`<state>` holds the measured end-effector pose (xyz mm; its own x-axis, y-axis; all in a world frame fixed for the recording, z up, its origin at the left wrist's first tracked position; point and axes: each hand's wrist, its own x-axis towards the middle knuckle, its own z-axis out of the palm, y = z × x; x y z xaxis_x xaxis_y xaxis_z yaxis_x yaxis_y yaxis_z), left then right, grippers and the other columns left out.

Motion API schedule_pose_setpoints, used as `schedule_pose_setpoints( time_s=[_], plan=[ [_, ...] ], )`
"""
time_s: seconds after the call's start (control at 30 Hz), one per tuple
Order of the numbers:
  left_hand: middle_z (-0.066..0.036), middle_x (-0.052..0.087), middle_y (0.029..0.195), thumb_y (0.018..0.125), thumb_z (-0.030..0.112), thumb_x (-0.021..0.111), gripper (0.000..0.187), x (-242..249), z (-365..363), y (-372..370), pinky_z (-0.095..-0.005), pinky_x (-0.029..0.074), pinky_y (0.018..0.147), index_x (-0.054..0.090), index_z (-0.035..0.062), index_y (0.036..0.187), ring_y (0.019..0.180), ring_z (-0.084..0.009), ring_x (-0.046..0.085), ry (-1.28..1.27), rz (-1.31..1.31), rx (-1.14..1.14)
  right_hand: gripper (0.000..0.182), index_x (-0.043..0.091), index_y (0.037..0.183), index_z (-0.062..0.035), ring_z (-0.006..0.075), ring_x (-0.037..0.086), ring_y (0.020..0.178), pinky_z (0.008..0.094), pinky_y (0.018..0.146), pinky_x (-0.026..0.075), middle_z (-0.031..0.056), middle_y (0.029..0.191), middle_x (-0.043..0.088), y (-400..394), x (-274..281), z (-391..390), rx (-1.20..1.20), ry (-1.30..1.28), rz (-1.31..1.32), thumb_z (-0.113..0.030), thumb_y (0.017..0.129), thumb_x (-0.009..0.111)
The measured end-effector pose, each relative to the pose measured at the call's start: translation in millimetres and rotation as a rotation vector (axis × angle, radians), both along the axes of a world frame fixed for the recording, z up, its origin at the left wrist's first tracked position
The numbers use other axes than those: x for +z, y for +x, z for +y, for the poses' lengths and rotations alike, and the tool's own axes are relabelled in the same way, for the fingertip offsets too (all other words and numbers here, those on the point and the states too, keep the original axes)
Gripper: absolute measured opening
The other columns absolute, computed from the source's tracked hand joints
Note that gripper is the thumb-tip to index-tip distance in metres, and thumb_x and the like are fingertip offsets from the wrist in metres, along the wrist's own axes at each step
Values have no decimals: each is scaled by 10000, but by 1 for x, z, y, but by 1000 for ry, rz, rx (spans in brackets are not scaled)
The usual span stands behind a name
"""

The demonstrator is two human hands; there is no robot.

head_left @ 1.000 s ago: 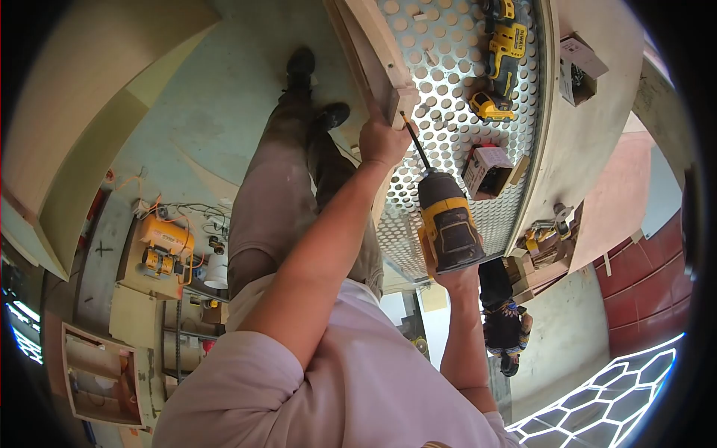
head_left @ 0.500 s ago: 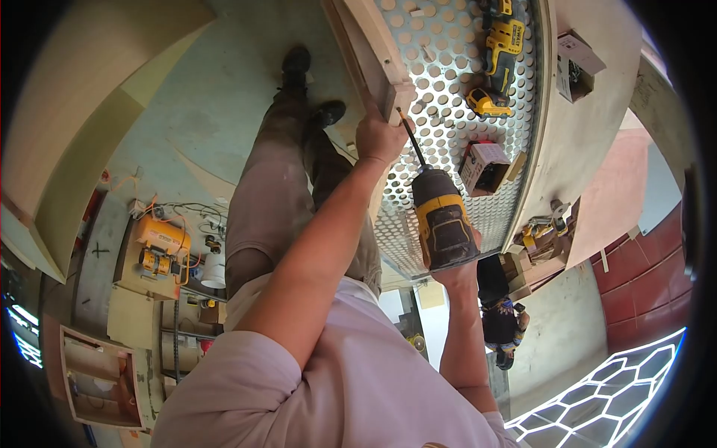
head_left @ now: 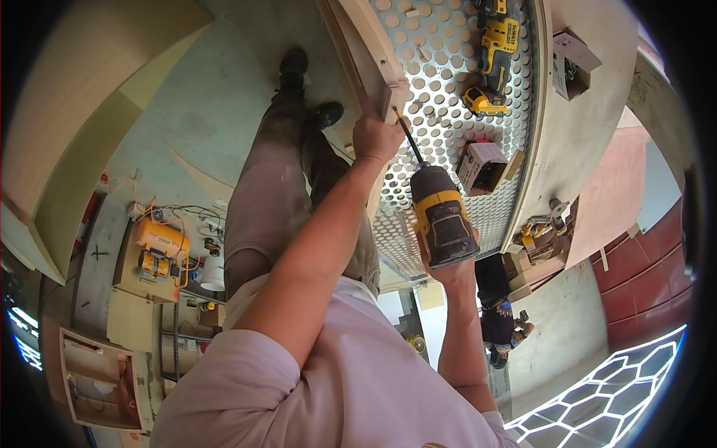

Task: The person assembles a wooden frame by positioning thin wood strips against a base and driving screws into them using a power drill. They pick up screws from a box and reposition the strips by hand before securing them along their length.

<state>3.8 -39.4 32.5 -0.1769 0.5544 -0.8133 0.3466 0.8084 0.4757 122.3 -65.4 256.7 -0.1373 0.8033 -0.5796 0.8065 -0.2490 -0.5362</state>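
My right hand (head_left: 452, 270) is wrapped round the handle of a black and yellow cordless drill (head_left: 442, 216). Its long, thin driver bit (head_left: 408, 134) points up and left, the tip right at the end block of a curved wooden frame (head_left: 382, 71). At that same corner, my left hand (head_left: 376, 140) grips the wood from below, its fingers partly hidden behind the frame. The frame lies along the edge of a perforated metal sheet (head_left: 388, 216).
On the perforated sheet are a yellow DeWalt power tool (head_left: 496, 56) and a small open box (head_left: 480, 166). Another open box (head_left: 573, 66) stands on the wooden surface beyond. Behind me are a yellow compressor (head_left: 160, 246) with cables and another person (head_left: 502, 325).
The drill and both hands have shifted very slightly left in view, along with the bench. Both grips stay the same, and the bit tip remains at the wood.
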Motion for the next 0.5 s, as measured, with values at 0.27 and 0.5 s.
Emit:
schedule_pose_setpoints(
  time_s=[0.27,0.5],
  plan=[
    [-319,703,1051,738,329,792,1088,-4,-2,1,-512,582,831,158,14,1565,960,-488,695,34,33,-6,466,676,1155,-32,218,756,793,300,726,572,88,874,752,-10,8,9,-141,-180,-29,-129,724,826],
    [-317,705,1070,747,323,771,1084,-1,1,-1,-496,576,865,138,-5,1563,993,-476,697,-5,2,-16,502,663,1175,-30,214,760,803,302,727,571,86,884,758,-12,8,6,-173,-142,-16,-132,715,833]
  ],
)
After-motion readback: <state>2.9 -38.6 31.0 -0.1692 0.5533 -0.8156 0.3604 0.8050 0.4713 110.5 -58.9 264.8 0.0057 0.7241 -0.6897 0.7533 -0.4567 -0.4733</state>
